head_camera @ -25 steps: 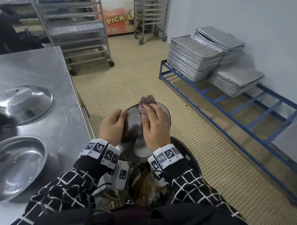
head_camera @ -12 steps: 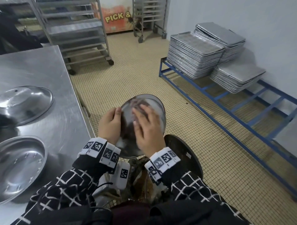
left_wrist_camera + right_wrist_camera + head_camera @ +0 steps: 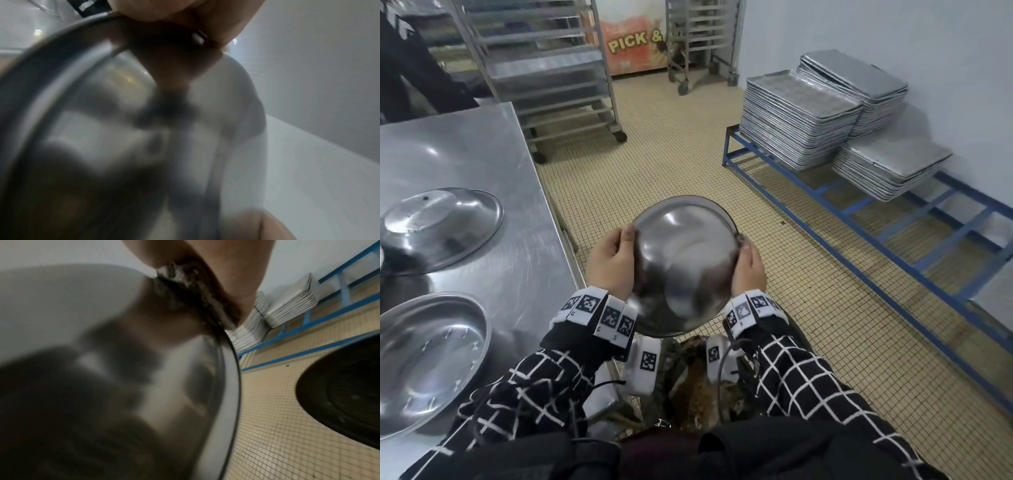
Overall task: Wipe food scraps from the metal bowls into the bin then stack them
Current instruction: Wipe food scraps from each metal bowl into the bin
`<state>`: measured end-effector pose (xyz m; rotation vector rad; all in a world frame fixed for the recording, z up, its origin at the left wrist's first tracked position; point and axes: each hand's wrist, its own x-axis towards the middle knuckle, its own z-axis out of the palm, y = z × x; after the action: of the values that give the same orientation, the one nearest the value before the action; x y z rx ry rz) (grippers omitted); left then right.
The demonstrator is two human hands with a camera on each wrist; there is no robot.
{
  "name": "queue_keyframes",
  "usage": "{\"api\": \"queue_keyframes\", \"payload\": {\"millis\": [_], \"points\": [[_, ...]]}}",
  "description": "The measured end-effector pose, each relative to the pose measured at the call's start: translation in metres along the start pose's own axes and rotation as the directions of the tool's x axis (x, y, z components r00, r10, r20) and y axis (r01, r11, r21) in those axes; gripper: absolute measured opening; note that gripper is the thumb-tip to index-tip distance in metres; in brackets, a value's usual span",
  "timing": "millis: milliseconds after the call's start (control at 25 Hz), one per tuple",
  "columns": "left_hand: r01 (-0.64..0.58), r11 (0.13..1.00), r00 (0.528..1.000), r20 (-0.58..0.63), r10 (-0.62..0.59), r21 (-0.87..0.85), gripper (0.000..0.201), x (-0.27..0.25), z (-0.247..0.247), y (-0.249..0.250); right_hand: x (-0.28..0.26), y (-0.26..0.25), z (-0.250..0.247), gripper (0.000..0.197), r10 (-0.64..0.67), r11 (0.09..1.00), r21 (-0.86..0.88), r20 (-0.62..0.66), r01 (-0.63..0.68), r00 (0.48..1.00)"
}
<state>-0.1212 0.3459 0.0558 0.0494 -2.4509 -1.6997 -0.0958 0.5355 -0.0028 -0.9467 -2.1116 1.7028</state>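
I hold the metal bowl (image 3: 685,263) out in front of me with its rounded underside turned up toward my head, directly above the bin (image 3: 698,387) of brown scraps at my 6 o'clock. My left hand (image 3: 611,263) grips the rim at the bowl's 9 o'clock, fingers (image 3: 627,234) curled over the edge. My right hand (image 3: 748,270) grips the rim at 3 o'clock, pinching a grimy cloth (image 3: 185,293) against the edge; the right wrist view shows it squeezed between my fingers and the rim. The bench (image 3: 482,178) edge runs close along my left, from 8 toward 11 o'clock, carrying an upturned bowl (image 3: 428,359) near its front edge and an overturned one (image 3: 441,226) behind it, the two apart. Open tiled floor (image 3: 654,164) stretches toward 12 o'clock. At 2 o'clock a blue rack (image 3: 876,233) with stacked trays (image 3: 801,120) lines the wall, and a black lid (image 3: 345,395) sits just right of the bin.
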Motion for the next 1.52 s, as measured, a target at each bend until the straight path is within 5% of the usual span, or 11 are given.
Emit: {"api": "queue_keyframes", "payload": {"millis": [160,320,400,480,640,1000,1120,1240,1360,1440,1520], "points": [[0.037,0.999,0.999,0.002,-0.037,-0.005,0.039,0.007,-0.004,-0.02,0.002,0.009,-0.016,0.035,0.009,0.995,0.096,0.041,-0.013,0.999],[0.064,0.998,0.988,0.144,-0.06,-0.023,0.008,0.002,-0.004,-0.032,0.012,-0.006,-0.031,0.028,-0.174,0.985,-0.016,0.026,0.174,0.984],[0.038,0.999,0.969,0.245,-0.034,-0.012,0.01,-0.001,-0.005,-0.031,0.013,-0.017,-0.037,0.026,-0.28,0.948,-0.124,0.11,0.293,0.954],[-0.01,1.0,0.946,0.324,0.005,0.012,0.019,-0.005,-0.004,-0.024,0.01,-0.031,-0.039,0.024,-0.36,0.88,-0.225,0.256,0.418,0.897],[-0.165,0.972,0.932,0.35,0.098,0.166,0.013,-0.01,0.0,-0.004,0.003,-0.047,-0.024,0.021,-0.55,0.651,-0.294,0.454,0.7,0.701],[-0.091,0.993,0.979,0.187,0.076,0.071,0.033,-0.008,0.01,-0.002,-0.048,-0.038,0.009,0.023,-0.835,0.419,-0.334,0.224,0.845,0.503],[-0.042,0.999,0.982,0.187,0.039,0.012,0.03,-0.01,0.007,0.002,-0.044,-0.03,0.003,0.031,-0.812,0.49,-0.396,0.117,0.777,0.572],[-0.004,0.999,0.987,0.16,0.009,-0.032,0.031,-0.011,0.002,0.003,-0.03,-0.017,-0.013,0.038,-0.644,0.726,-0.344,-0.037,0.596,0.764],[0.02,0.999,0.996,0.091,-0.016,-0.049,0.03,-0.008,-0.001,0.002,-0.018,-0.001,-0.027,0.036,-0.357,0.909,-0.243,-0.034,0.339,0.933],[0.023,0.999,0.998,0.064,-0.021,-0.04,0.031,-0.008,-0.001,0.001,-0.021,-0.002,-0.029,0.035,-0.295,0.941,-0.183,-0.03,0.285,0.955],[0.011,1.0,0.999,0.052,-0.01,-0.021,0.032,-0.009,0.001,0.003,-0.034,-0.021,-0.022,0.032,-0.417,0.905,-0.113,-0.041,0.411,0.908]]}}
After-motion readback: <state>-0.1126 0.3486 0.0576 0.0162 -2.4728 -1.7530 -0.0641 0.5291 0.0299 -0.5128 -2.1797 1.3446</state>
